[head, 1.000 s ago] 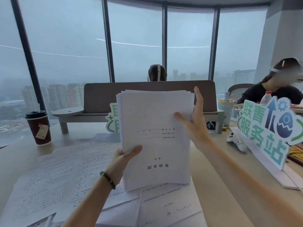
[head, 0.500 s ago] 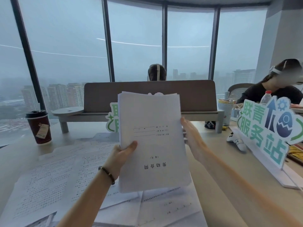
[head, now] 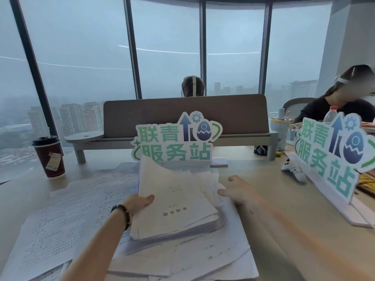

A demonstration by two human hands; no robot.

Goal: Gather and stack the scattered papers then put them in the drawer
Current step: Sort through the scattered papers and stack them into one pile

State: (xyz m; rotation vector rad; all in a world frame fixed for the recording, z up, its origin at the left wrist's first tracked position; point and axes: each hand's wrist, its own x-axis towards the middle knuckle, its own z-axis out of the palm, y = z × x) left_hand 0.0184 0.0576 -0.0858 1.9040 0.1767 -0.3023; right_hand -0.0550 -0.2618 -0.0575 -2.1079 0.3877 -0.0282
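Observation:
A thick stack of white papers lies low over the desk, its near edge resting on loose sheets. My left hand grips the stack's left edge, thumb on top. To the right of the stack my right hand hovers with fingers spread, holding nothing, just above the scattered papers that cover the desk's left and near side. More loose sheets lie under and in front of the stack. No drawer is in view.
A dark coffee cup stands at the left. A green-and-white sign stands behind the stack, another sign at the right beside a white game controller. A brown desk divider runs behind. Two people sit beyond.
The stack has come down from upright in front of me to nearly flat on the desk. My right hand has let go of its right edge and now hovers beside it.

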